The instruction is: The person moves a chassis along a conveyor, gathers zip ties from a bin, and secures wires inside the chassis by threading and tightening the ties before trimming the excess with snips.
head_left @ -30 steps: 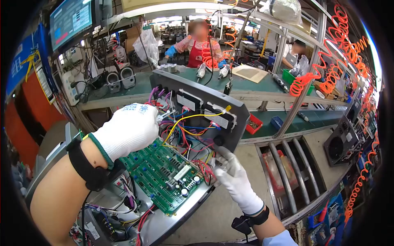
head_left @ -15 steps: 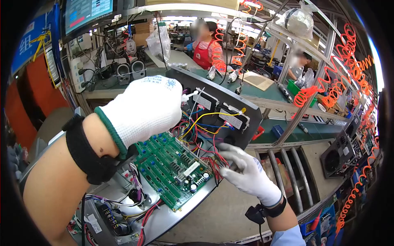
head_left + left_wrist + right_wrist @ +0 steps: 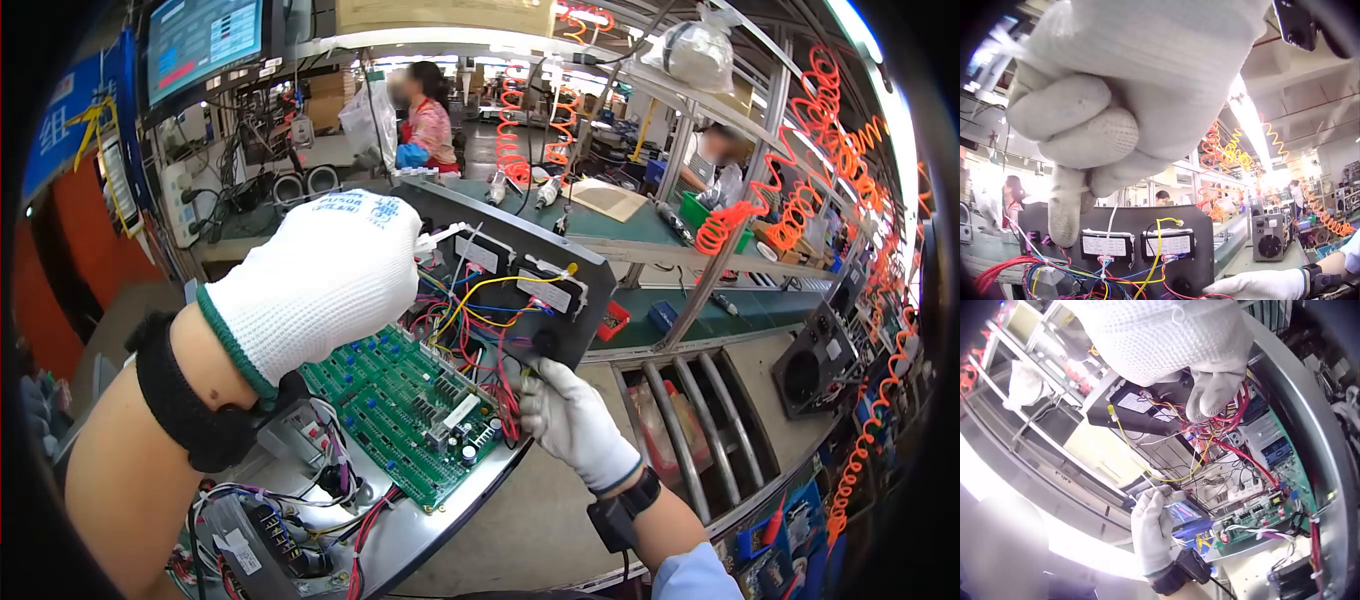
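Note:
My gloved left hand point(image 3: 320, 285) is over the upper left of an upright dark panel point(image 3: 590, 300). Its fingers pinch a thin white strip point(image 3: 440, 240); the left wrist view shows the other fingers curled. Two labelled modules and a yellow wire point(image 3: 1160, 250) are on the panel. My gloved right hand point(image 3: 580, 425) is at the panel's lower right corner, beside a green circuit board point(image 3: 400, 430). In the right wrist view its fingers point(image 3: 1216, 394) curl onto the bundle of red wires point(image 3: 1241, 412), partly hiding it.
Behind the panel runs a green bench point(image 3: 480, 195) with air tools. Metal rollers point(image 3: 710, 430) lie to the right, near a dark unit with a fan point(image 3: 815, 370). Orange coiled hoses point(image 3: 730, 225) hang at the right. A person point(image 3: 430, 125) stands across the bench.
My left hand has risen toward the panel's top edge with the white strip. My right hand's fingers, more spread before, are more curled. The person across the bench has moved left and turned sideways.

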`<state>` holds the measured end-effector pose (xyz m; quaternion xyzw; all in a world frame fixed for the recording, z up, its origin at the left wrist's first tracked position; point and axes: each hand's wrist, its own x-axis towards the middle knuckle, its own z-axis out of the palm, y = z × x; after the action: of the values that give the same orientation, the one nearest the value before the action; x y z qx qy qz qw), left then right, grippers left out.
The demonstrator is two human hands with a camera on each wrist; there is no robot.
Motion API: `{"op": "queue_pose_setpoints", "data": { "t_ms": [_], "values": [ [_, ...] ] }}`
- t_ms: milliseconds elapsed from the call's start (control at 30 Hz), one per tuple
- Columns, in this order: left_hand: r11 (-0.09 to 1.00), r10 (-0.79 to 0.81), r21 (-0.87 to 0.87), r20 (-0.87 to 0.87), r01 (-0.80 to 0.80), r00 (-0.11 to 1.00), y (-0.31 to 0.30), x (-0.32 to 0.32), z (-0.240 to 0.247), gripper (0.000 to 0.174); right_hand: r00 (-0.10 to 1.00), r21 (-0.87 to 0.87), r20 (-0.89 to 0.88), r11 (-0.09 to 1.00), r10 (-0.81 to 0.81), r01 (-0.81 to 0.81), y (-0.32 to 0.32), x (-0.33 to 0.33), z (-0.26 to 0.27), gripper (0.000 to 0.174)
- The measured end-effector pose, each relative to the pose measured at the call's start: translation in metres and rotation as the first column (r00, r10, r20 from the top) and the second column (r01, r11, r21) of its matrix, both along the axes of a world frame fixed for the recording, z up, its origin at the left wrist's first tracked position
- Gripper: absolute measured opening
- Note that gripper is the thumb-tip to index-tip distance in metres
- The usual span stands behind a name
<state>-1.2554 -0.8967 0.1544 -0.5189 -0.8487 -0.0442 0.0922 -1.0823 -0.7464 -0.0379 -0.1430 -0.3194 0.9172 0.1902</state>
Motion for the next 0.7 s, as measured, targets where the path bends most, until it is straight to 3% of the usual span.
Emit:
{"op": "queue_pose_setpoints", "data": {
  "t_ms": [67, 100, 167, 200, 233, 300, 367, 433, 567, 633, 667, 700],
  "values": [
    [0.999, -0.038, 0.012, -0.036, 0.038, 0.999, 0.002, 0.001, -0.002, 0.021, 0.991, -0.15, -0.131, 0.987, 0.036, -0.056, 0.004, -0.008, -0.005, 0.02],
    [0.997, -0.068, 0.027, -0.06, 0.069, 0.996, 0.001, 0.002, -0.003, 0.021, 0.99, -0.145, -0.136, 0.987, 0.044, -0.064, 0.005, -0.009, -0.009, 0.02],
    [0.993, -0.115, -0.022, -0.075, 0.113, 0.991, -0.001, -0.001, -0.006, 0.02, 0.94, -0.244, -0.317, 0.947, 0.123, -0.206, 0.008, -0.01, -0.016, 0.021],
    [0.988, -0.151, -0.002, -0.106, 0.151, 0.983, -0.002, -0.002, -0.008, 0.02, 0.961, -0.232, -0.268, 0.973, -0.066, 0.002, 0.001, -0.013, -0.013, 0.023],
    [0.981, -0.189, 0.016, -0.136, 0.193, 0.972, -0.002, -0.003, -0.01, 0.02, 0.963, -0.229, -0.264, 0.973, -0.056, -0.006, 0.002, -0.013, -0.016, 0.023],
    [0.987, -0.156, 0.002, -0.116, 0.158, 0.981, 0.0, -0.003, -0.011, 0.02, 0.926, -0.326, -0.358, 0.913, 0.122, -0.246, 0.01, -0.009, -0.025, 0.025],
    [0.992, -0.125, -0.01, -0.101, 0.124, 0.987, 0.0, -0.004, -0.009, 0.021, 0.917, -0.342, -0.378, 0.902, 0.127, -0.266, 0.013, -0.011, -0.026, 0.026],
    [0.986, -0.168, -0.03, -0.132, 0.166, 0.977, 0.001, -0.006, -0.011, 0.02, 0.936, -0.419, -0.351, 0.89, 0.024, -0.18, 0.007, -0.013, -0.015, 0.029],
    [0.985, -0.174, -0.019, -0.186, 0.174, 0.967, 0.003, -0.003, -0.017, 0.019, 0.883, -0.455, -0.47, 0.852, 0.019, -0.26, -0.009, -0.021, 0.007, 0.032],
    [0.982, -0.188, -0.045, -0.223, 0.183, 0.956, 0.001, -0.002, -0.019, 0.018, 0.855, -0.51, -0.515, 0.825, -0.066, -0.244, -0.008, -0.03, 0.006, 0.033],
    [0.979, -0.204, -0.03, -0.231, 0.202, 0.951, 0.002, -0.005, -0.022, 0.018, 0.853, -0.629, -0.508, 0.728, -0.121, -0.272, -0.002, -0.036, 0.0, 0.028],
    [0.981, -0.194, -0.032, -0.235, 0.191, 0.953, 0.0, -0.003, -0.022, 0.018, 0.852, -0.629, -0.511, 0.725, -0.112, -0.282, 0.003, -0.037, -0.009, 0.028]
  ]
}}
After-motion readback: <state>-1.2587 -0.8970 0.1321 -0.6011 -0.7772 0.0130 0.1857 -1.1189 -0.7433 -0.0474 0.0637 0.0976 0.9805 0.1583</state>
